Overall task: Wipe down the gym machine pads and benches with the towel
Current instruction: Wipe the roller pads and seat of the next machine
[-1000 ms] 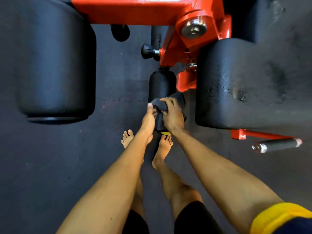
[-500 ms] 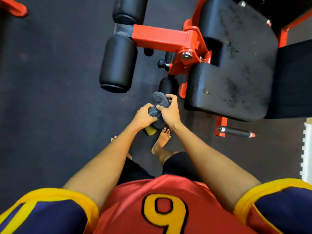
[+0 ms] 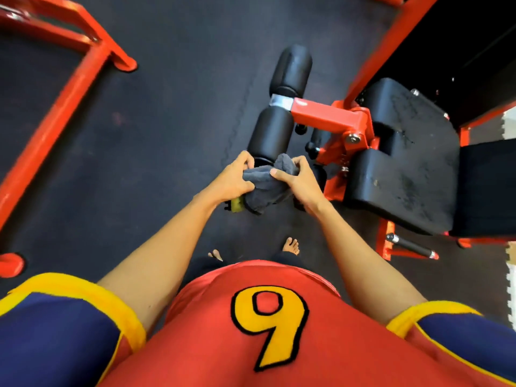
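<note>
A bunched dark grey towel with a yellow-green patch at its lower left is held in front of me above the floor. My left hand grips its left side and my right hand grips its right side, fingers curled into the cloth. Just beyond the towel lies the near black roller pad of the orange machine, with a second roller pad farther off. To the right sits the black seat pad, scuffed and dusty.
An orange arm joins the rollers to the seat. A black backrest lies at the right edge. A black-grip handle sticks out below the seat. Another orange frame crosses the left. My bare feet stand on dark rubber floor.
I have risen from a low crouch, so the machine now looks smaller and farther. Both hands lifted the towel off the small low roller and now hold it bunched in the air.
</note>
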`<state>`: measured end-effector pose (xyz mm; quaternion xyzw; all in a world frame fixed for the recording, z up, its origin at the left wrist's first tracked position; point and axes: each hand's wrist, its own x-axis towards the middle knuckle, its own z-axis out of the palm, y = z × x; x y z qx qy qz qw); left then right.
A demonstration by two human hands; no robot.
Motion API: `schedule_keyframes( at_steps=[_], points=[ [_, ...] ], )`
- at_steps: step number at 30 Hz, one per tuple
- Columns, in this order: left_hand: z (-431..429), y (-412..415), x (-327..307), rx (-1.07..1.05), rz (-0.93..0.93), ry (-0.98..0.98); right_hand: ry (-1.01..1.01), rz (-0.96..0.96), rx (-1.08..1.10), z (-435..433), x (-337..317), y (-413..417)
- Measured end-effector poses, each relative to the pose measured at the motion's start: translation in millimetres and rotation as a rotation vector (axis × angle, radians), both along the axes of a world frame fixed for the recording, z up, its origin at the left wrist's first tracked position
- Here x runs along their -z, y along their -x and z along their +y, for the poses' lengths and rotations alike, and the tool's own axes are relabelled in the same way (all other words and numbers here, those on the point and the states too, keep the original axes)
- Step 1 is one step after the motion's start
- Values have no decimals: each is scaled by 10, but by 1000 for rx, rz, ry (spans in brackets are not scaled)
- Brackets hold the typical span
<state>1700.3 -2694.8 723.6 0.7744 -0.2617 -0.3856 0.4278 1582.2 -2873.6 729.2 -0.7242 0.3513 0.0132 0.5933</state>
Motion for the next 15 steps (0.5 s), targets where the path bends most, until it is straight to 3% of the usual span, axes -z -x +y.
schedule_keyframes(
  at_steps=[8, 15],
  points=[
    [682, -670, -411, -113, -234, 41, -77, -193, 133, 552, -444, -629],
    [805, -1262, -519, -202, -222, 58, -163, -133, 235, 566, -477, -1299]
  ],
)
